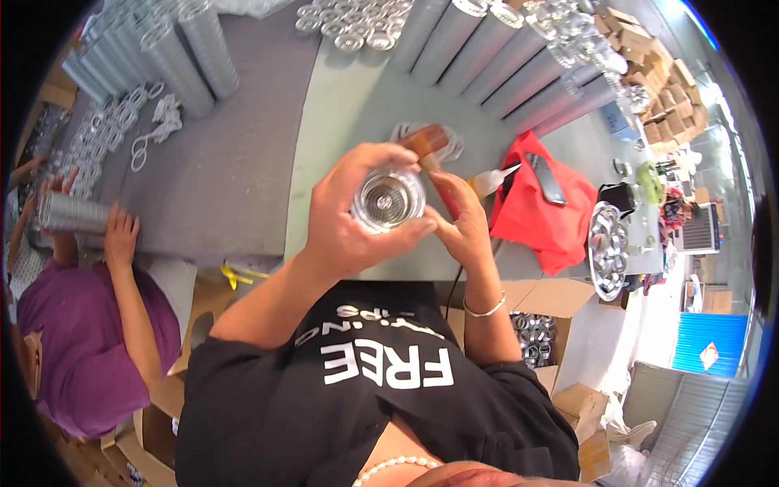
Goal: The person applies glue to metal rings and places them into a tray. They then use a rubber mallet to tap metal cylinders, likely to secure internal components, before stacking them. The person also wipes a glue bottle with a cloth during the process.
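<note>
My left hand [337,207] is wrapped round a clear round-rimmed piece [388,200], seen end-on, with ridged silvery rings inside. Close to its right side, my right hand [466,223] is closed round the red handle of a mallet-like tool [428,141] with a translucent amber head. The right thumb comes near the clear rim; whether it touches cannot be made out. Behind the amber head, pale rings [454,150] lie on the green table. A small white-tipped squeeze bottle [489,180] lies just right of my right hand.
Grey ribbed tubes [454,45] stand at the back right, more tubes [182,65] at the back left. Clear round caps [349,36] are grouped at the back. A phone [544,178] lies on red cloth [519,223] beside a metal tray [596,268]. At left, a co-worker [105,341] handles a tube.
</note>
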Available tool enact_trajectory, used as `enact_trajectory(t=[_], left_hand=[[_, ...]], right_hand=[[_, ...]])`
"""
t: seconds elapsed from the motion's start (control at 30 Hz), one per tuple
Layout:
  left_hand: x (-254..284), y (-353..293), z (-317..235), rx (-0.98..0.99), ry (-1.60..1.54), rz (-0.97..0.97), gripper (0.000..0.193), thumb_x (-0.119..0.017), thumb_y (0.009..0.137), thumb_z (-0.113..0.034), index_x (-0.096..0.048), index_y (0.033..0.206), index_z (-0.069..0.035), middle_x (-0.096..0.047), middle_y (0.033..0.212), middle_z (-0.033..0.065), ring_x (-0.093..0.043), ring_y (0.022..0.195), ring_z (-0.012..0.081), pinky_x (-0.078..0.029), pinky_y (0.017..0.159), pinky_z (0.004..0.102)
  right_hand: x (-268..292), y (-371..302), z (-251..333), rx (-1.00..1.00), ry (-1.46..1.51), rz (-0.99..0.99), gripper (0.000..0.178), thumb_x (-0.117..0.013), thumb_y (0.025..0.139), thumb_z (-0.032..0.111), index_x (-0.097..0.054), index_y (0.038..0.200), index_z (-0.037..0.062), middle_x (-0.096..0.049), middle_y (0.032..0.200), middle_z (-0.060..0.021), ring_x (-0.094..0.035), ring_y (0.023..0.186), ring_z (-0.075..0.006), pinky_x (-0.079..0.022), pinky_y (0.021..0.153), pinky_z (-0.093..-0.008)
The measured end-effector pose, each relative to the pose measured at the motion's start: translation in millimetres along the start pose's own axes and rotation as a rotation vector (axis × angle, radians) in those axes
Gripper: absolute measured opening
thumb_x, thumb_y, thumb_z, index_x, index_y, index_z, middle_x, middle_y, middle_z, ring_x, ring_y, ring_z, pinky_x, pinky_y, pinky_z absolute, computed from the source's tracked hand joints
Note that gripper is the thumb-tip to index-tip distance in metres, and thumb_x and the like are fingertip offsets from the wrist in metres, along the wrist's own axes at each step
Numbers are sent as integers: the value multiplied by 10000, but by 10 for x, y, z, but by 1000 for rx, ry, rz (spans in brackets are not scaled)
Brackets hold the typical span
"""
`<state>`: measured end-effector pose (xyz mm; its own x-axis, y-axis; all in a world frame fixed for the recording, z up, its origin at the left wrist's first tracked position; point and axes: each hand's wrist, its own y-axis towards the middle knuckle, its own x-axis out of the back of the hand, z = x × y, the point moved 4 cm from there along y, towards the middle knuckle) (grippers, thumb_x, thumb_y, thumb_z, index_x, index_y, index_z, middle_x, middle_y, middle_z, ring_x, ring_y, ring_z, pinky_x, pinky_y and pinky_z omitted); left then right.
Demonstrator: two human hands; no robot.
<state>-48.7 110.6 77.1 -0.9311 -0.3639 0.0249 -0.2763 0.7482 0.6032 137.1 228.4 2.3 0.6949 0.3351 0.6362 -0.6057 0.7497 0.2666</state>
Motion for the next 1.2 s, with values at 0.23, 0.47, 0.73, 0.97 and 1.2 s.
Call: enact_trajectory(t=[0.23, 0.47, 0.73, 0.97, 1.2], left_hand=[[-26, -32, 82, -2, -118, -1, 755, -921, 662, -141, -535, 1293, 9, -661, 1136, 115, -627, 1062, 148, -512, 919, 291], [-12, -163, 135, 83, -17, -51, 776, -934, 636, -134, -528, 1285, -7, -683, 1111, 79, -638, 1016, 113, -515, 907, 280], [2, -168, 192, 120, -31, -102, 672, -945, 599, -236, -633, 1144, 2, -706, 1089, 119, -694, 995, 206, -540, 882, 341], [16, -151, 199, 23, -3, -130, 735, -937, 592, -261, -598, 1189, 2, -702, 1052, 138, -703, 957, 241, -553, 852, 356], [22, -178, 231, -36, 44, -174, 733, -933, 590, -236, -589, 1192, 3, -694, 1066, 139, -699, 962, 251, -554, 856, 361]], right_hand=[[-101, -147, -653, -192, -330, -248, 465, -755, 832, 244, -612, 1206, 8, -669, 992, -174, -639, 896, -393, -519, 838, -446], [676, -303, 167, -371, 460, -49, 299, -541, 1038, 255, -629, 1159, -3, -586, 777, 5, -477, 559, -29, -386, 467, -207], [1297, 183, 1661, 213, 4, 213, 276, -547, 1023, 265, -587, 1115, 8, -520, 631, 27, -471, 569, -45, -366, 504, -228], [1665, 681, 1968, 131, 36, 401, 242, -535, 1020, 237, -593, 1017, 2, -597, 746, -42, -537, 614, -107, -440, 576, -244], [1621, -123, 1368, -162, -52, -20, 275, -492, 1021, 324, -573, 1005, 61, -497, 641, 24, -429, 483, -51, -337, 441, -213]])
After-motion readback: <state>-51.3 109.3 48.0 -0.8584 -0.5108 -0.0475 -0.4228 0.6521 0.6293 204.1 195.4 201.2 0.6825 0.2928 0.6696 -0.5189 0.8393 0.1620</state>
